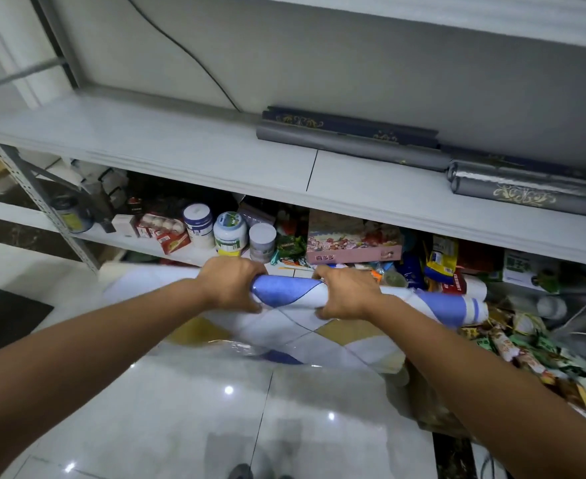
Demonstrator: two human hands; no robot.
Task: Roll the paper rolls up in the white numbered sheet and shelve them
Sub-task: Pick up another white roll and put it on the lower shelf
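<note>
The left hand and the right hand sit side by side on top of a partly rolled sheet, white with blue and yellow patches. It lies low on the floor in front of the shelving. Each hand's grip is closed over the rolled part, fingers curled over the far side and thumbs tucked under the near edge, with a short blue stretch of roll showing between them. The roll runs out past both hands, its right end striped blue and reaching toward a heap of snack packets. The part not yet rolled lies flat on the glossy tiles, spreading toward the person. What is wrapped inside is hidden. Above, on the wide grey shelf, several dark grey rolls with gold ornament lie lengthwise: one pair near the middle at the back, another pair to the right and closer to the front edge. On the lower shelf stand white jars and a pink box among cartons and packets. A black mat lies on the floor at far left.
</note>
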